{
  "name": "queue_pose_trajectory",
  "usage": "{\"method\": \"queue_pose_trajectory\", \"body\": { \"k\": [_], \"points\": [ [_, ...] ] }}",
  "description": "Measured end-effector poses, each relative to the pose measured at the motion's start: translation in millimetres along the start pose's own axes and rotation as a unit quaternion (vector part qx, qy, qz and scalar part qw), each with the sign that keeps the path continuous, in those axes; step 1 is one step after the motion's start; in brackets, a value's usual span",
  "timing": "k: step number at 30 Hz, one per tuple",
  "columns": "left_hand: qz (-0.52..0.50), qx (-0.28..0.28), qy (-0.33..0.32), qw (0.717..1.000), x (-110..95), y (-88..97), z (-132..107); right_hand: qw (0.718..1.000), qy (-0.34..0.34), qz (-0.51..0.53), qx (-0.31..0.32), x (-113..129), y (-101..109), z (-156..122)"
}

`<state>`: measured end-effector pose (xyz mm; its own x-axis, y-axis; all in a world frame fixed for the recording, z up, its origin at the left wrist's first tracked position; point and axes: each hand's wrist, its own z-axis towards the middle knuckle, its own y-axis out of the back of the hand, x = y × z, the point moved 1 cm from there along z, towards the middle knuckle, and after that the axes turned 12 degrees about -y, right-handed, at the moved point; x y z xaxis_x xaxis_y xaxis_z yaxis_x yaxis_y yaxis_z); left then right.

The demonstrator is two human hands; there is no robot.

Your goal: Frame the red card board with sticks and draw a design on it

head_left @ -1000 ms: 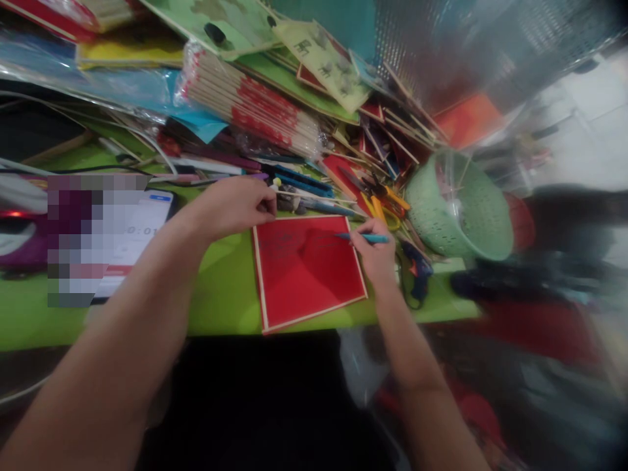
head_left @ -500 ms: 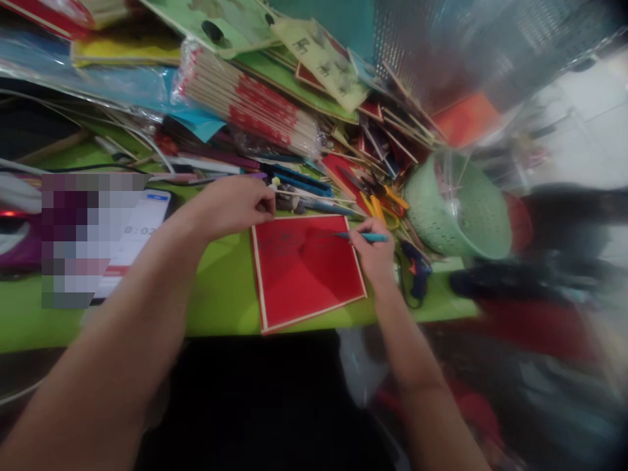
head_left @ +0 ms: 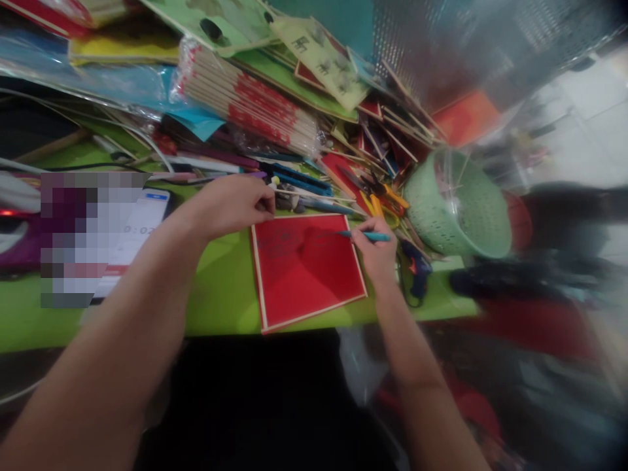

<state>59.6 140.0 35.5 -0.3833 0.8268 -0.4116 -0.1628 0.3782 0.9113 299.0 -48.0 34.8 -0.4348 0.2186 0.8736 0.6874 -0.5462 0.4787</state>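
Observation:
A red board point(head_left: 311, 281) with pale wooden strips along its edges lies on the green tabletop, with faint dark drawn lines across its upper part. My right hand point(head_left: 377, 252), at the board's right edge, is closed round a teal pen point(head_left: 370, 236). The pen's tip points left over the upper right of the board; whether it touches cannot be made out. Curled at the upper left corner, my left hand point(head_left: 240, 206) has its fingertips closed down on the board's top edge. Its palm side is hidden.
Behind the board are yellow-handled scissors point(head_left: 377, 208), blue cutters point(head_left: 299, 180) and a bundle of wooden sticks point(head_left: 245, 98). To the right stand a green basket point(head_left: 458, 209) and a glue gun point(head_left: 417, 271). A phone point(head_left: 130, 235) lies left, partly behind my forearm.
My right hand and the pen have shifted very slightly to the right, the pen's tip moving along the upper right of the board. The left hand stays where it was.

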Motion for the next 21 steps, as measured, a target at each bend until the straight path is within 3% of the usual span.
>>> {"method": "queue_pose_trajectory", "body": {
  "k": [21],
  "points": [
    [-0.003,0.010,0.006,1.000,-2.9,2.0,0.1,0.999,0.018,-0.024,-0.014,-0.7,0.2,-0.8]
  ]
}}
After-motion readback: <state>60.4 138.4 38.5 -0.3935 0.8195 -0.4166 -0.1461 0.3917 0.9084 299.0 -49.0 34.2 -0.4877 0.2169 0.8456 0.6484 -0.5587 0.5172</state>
